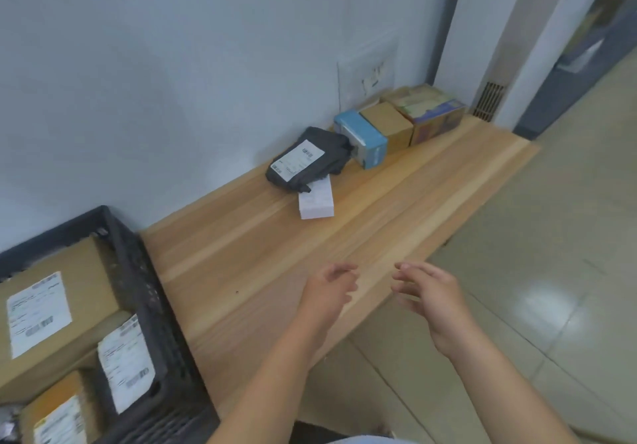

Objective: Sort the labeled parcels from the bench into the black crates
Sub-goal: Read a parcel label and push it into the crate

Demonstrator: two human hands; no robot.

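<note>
A dark grey bagged parcel with a white label lies on the wooden bench near the wall, partly over a small white box. Behind them stand a blue box, a small brown carton and a larger printed carton. A black crate at the left end holds several labeled cardboard parcels. My left hand and my right hand hover over the bench's near edge, fingers loosely curled, holding nothing.
A pale wall runs along the back of the bench. Tiled floor lies to the right, with a doorway and a vent grille at the far right.
</note>
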